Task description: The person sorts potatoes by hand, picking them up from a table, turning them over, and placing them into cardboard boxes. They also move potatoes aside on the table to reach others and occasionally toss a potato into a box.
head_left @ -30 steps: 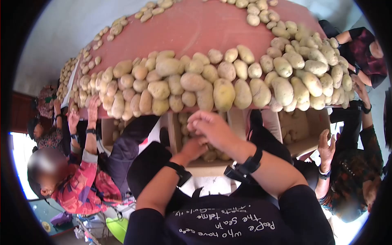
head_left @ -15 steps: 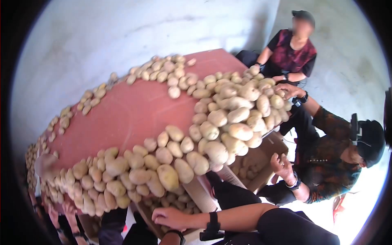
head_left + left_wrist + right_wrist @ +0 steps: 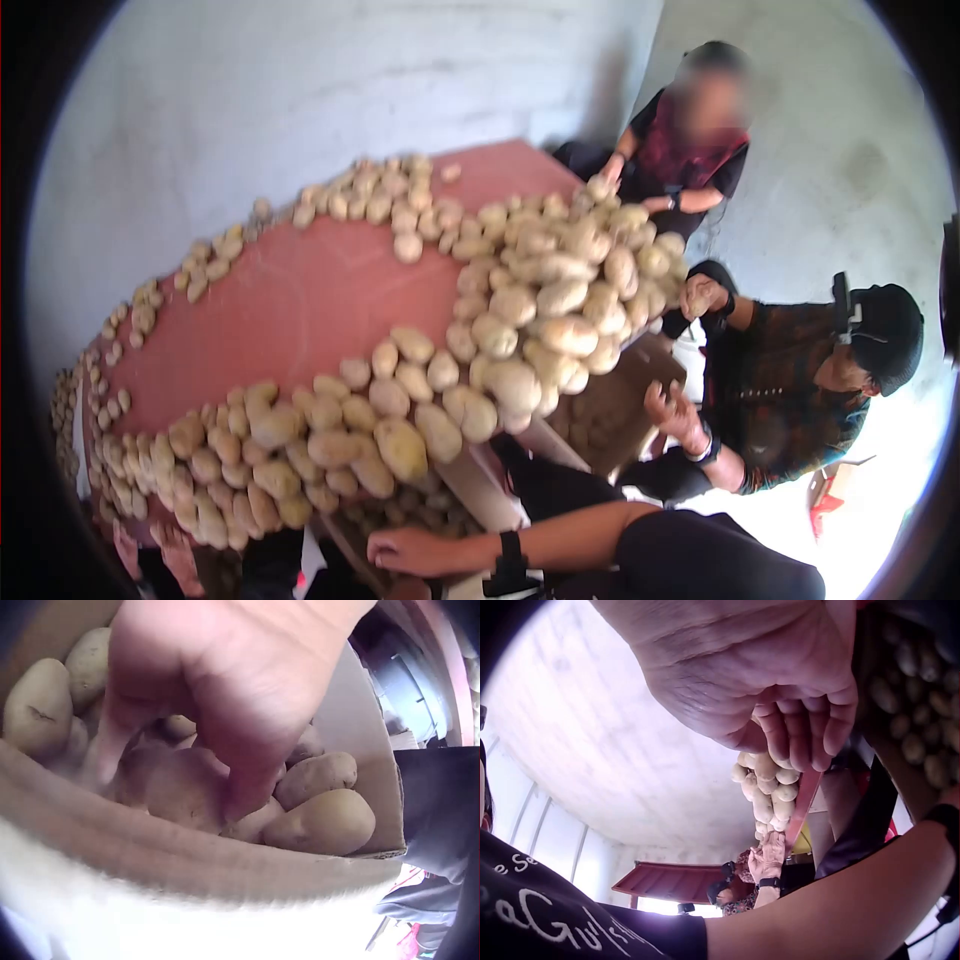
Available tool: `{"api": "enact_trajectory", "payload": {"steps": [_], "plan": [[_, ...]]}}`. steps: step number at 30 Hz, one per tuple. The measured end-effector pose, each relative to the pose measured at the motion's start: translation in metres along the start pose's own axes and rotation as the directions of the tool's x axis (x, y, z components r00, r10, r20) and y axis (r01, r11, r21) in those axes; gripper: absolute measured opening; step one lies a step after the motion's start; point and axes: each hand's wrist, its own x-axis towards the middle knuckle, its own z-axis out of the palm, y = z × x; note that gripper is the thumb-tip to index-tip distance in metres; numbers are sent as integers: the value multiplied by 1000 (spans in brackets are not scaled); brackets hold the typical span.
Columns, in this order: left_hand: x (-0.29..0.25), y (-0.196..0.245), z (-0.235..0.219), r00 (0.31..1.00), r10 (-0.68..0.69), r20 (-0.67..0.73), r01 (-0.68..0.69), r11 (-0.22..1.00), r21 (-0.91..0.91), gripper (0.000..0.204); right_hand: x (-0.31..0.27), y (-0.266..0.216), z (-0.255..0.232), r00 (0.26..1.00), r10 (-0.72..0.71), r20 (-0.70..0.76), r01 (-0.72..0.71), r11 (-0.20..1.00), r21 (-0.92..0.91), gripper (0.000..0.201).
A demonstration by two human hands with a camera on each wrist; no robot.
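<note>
Low in the box, my left hand (image 3: 225, 682) has its thumb and fingers curled round a potato (image 3: 176, 787), as the left wrist view shows. Other potatoes (image 3: 322, 821) lie beside it. In the head view only a bit of that hand (image 3: 408, 588) appears at the bottom edge. My right hand (image 3: 415, 552) hangs over the potato-filled cardboard box (image 3: 480, 490), below the table edge. The right wrist view shows this hand (image 3: 757, 682) with fingers loosely bent and no potato in them.
Potatoes (image 3: 400, 450) line the near edge of the red table (image 3: 290, 300) and heap up at its right end. Another box (image 3: 645, 390) stands to the right. Two people sit at the right; another person's hands (image 3: 175, 555) are at lower left.
The head view has swung to the right, bringing the wall and seated people into sight. My right hand remains over the box. The nearer person's upper hand has drawn back from the potato heap.
</note>
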Motion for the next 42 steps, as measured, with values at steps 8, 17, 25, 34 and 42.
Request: {"api": "enact_trajectory", "payload": {"steps": [8,17,25,34,42], "plan": [[-71,2,15,996,-19,91,47,950,-310,46,-6,-8,-7,989,118,88,-110,990,-88,20],[-207,0,-17,955,182,234,205,164,-965,48,-2,-12,-19,995,51,81,-3,863,-505,21],[-318,42,-160,952,-33,-303,-295,-354,-887,62,-6,-45,-38,920,-382,92,380,806,-454,65],[-306,65,-292,809,-97,-579,-508,379,-773,44,8,-64,-103,536,-499,-681,187,856,-481,61],[-237,61,-347,683,2,-730,-325,897,-302,40,12,-48,-130,623,-356,-696,-38,875,-482,66]]}}
